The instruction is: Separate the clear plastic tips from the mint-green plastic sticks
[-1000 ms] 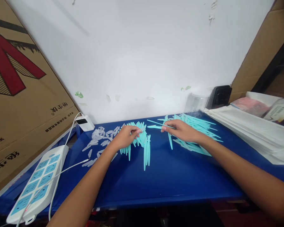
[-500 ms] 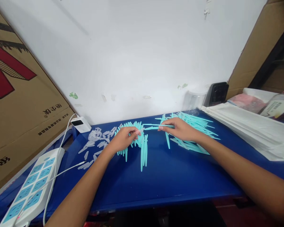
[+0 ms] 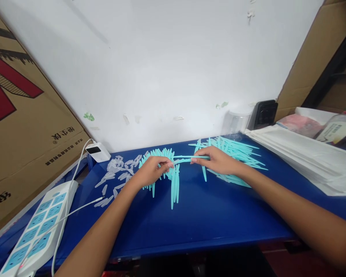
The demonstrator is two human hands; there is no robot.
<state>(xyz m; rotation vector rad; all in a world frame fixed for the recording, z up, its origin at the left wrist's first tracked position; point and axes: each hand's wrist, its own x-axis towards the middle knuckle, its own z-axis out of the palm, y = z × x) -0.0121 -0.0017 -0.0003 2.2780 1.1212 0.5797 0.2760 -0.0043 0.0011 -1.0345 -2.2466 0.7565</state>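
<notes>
My right hand [image 3: 215, 159] pinches two slim teal eyebrow razors, one above the other, pointing left. The lower razor [image 3: 183, 160] reaches the fingertips of my left hand [image 3: 155, 169]; the upper razor [image 3: 181, 156] passes just above them. My left fingers are closed at that razor's tip, around a small translucent cap that they mostly hide. Below and behind my left hand lies a pile of teal razors [image 3: 175, 186], several pointing toward me. Another teal razor pile [image 3: 242, 148] spreads behind and beside my right hand. Loose translucent caps [image 3: 115, 165] are scattered left of my left hand.
A white power strip [image 3: 40, 227] with a cable lies at the left, near a small white device [image 3: 98, 152]. Cardboard [image 3: 31, 123] stands at the far left. White bags [image 3: 305, 157], a clear jar [image 3: 238, 122] and a bottle [image 3: 337, 127] occupy the right. A wall closes the back.
My hands have come slightly closer together. The lower razor's tip now meets my left fingertips, and the cap, visible before, is mostly covered by them. The piles look unchanged.
</notes>
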